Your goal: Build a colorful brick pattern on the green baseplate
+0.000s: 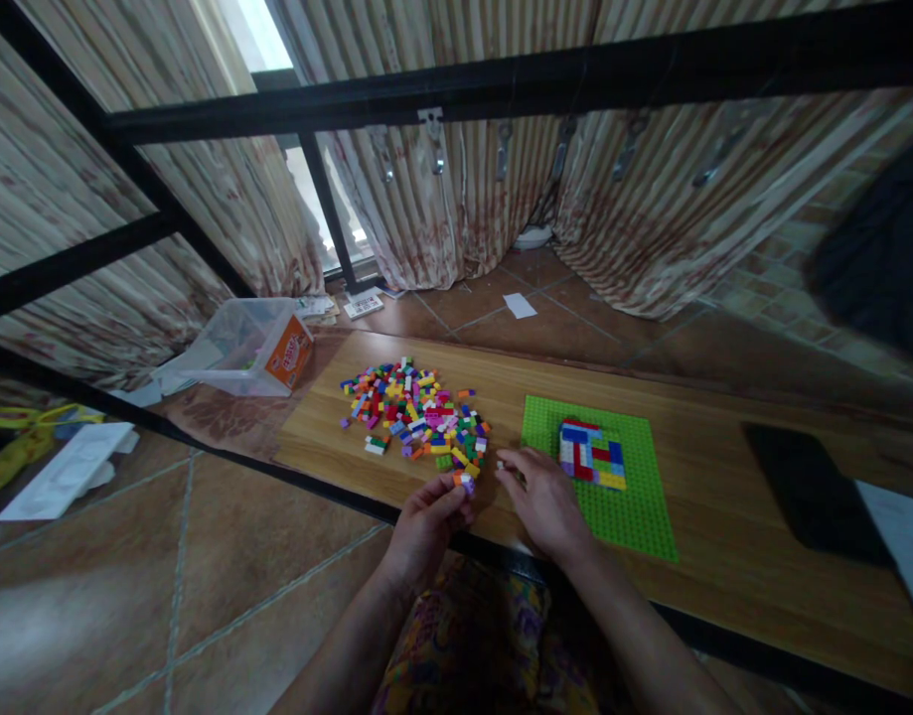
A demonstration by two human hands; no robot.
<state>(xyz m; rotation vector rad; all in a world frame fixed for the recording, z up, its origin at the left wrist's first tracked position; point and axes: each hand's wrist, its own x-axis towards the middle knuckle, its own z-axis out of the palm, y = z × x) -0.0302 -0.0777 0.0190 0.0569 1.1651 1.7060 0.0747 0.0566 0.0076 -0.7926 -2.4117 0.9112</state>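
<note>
My left hand (426,521) is closed on a few small toy bricks (463,482), orange, white and purple, at the table's near edge. To its right, my right hand (546,504) has thumb and forefinger close together around a tiny pale brick (500,465). Just beyond both hands spreads a loose pile of coloured bricks (418,407). A green baseplate (642,516) lies right of my right hand, which partly covers its left edge. On the plate stands a low block of joined bricks (601,457) in red, blue, white and yellow.
The wooden table (694,586) carries a dark flat object (806,487) and a white sheet (899,536) at the right. A clear plastic bin (232,343) with an orange label stands beyond the left end. A black metal bar (463,89) with hooks crosses above.
</note>
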